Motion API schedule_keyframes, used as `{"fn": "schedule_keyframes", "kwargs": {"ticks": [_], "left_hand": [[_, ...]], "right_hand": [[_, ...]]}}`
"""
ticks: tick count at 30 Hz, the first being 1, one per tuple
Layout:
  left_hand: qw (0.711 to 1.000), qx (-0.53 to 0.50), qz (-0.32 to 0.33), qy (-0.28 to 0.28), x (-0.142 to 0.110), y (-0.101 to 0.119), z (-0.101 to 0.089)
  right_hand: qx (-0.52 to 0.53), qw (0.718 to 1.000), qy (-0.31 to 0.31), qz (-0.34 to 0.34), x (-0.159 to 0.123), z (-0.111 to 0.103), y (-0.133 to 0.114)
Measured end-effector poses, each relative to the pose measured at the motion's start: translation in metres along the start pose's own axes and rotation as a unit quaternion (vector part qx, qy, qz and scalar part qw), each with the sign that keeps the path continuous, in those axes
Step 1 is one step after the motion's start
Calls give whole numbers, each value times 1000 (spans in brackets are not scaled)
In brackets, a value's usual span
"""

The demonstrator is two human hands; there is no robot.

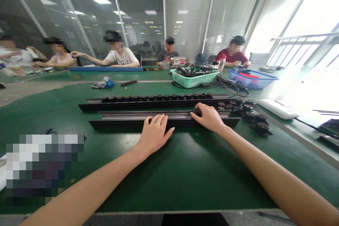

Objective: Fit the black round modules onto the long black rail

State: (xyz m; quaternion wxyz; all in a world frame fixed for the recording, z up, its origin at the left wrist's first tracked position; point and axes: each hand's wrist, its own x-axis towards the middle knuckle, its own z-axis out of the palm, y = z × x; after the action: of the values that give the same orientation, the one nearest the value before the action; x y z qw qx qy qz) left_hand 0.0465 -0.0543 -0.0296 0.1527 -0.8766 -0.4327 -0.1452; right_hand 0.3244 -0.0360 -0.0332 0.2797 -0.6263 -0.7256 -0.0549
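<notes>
Two long black channel rails lie crosswise on the green table. My left hand [155,132] rests on the nearer rail [119,123], fingers stretched over its edge and thumb apart. In my right hand [209,117] is a small black module [197,112], gripped by the fingertips at the right part of the same rail; the fingers partly hide it. The farther rail [91,107] carries a row of several similar black modules [159,97]. More loose modules [261,127] are clustered to the right of the rails.
Behind the rails stand a green basket [194,82] of cables and a blue basket [253,84]. A white power strip-like object [277,109] lies at the right. Grey-blue gloves [104,83] lie at the back left. Several people sit across the green table [169,180].
</notes>
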Motion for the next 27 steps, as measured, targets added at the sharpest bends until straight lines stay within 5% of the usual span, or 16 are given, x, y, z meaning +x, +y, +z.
{"fn": "schedule_keyframes", "kwargs": {"ticks": [27], "left_hand": [[1000,-7,-5,-2,0,0,1]], "right_hand": [[33,999,36,17,2,-4,2]]}}
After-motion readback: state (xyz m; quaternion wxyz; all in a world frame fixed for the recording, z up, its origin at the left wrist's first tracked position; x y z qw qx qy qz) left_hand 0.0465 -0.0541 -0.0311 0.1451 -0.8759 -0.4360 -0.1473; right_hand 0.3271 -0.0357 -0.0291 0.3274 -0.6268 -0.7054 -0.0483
